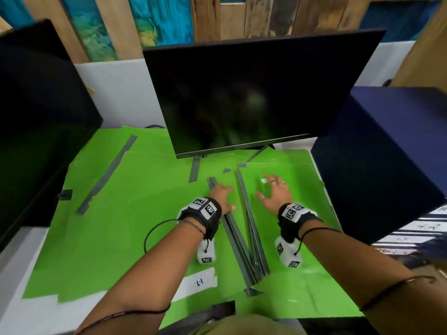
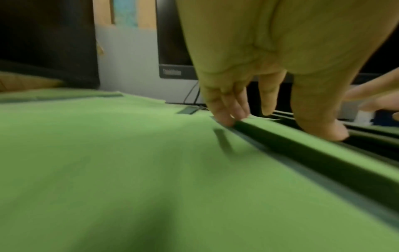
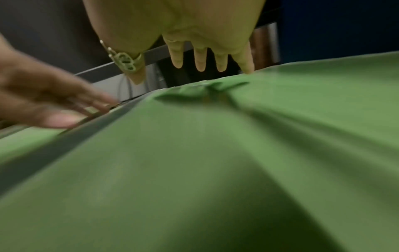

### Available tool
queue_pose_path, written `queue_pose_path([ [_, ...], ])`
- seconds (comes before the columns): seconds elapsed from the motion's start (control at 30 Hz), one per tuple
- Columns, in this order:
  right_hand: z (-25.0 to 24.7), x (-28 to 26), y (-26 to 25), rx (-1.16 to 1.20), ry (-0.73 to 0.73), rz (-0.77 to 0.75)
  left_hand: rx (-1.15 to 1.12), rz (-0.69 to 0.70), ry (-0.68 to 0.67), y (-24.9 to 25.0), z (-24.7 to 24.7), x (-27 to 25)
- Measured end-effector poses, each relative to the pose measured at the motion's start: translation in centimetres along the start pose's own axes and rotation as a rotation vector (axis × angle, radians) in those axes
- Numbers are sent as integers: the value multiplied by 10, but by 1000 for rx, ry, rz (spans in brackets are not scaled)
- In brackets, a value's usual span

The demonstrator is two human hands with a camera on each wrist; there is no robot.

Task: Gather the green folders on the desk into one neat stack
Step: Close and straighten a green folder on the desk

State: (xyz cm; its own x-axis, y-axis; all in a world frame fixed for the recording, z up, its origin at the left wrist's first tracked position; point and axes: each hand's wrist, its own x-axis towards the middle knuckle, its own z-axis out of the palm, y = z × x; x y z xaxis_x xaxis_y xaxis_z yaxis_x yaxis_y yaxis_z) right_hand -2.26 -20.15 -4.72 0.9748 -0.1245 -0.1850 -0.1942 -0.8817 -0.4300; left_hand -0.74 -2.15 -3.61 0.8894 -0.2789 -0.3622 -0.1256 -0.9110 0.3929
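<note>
Head view: left hand, uncurled, presses grey spines; right hand splayed above folder.

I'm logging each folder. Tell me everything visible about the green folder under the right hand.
The green folder looks like matte bright-green card with a gray spine along its left edge. It lies flat and closed, rightmost in the spread, overlapping other green folders. The right hand spreads open over it, little fingertip apparently touching.

Brown and teal wooden planks back a white partition. One dark monitor stands at the far edge of the desk, a second monitor at its left edge, a navy box at its right.
</note>
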Motion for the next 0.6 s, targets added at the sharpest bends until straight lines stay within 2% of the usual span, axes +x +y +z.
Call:
queue_pose_path([
  [0.07, 16, -10, -21, -55, -74, -72, 124, -72, 103, -15, -13, 2],
  [0.2, 39, -18, -41, -239, -215, -103, 143, -217, 42, -43, -31, 14],
  [0.27, 41, -17, -39, -250, -242, -76, 136, -222, 20, -48, -34, 16],
  [0.43, 36, -12, -34, -152, -234, -38, 287, -234, 43, -43, -37, 13],
  [0.5, 34, -10, -33, -110, -222, -23, 243, -249, 22, -44, -42, 12],
  [0.6, 31, -9, -32, -77, -214, -3, 73, -166, 57, -42, -53, 9],
])
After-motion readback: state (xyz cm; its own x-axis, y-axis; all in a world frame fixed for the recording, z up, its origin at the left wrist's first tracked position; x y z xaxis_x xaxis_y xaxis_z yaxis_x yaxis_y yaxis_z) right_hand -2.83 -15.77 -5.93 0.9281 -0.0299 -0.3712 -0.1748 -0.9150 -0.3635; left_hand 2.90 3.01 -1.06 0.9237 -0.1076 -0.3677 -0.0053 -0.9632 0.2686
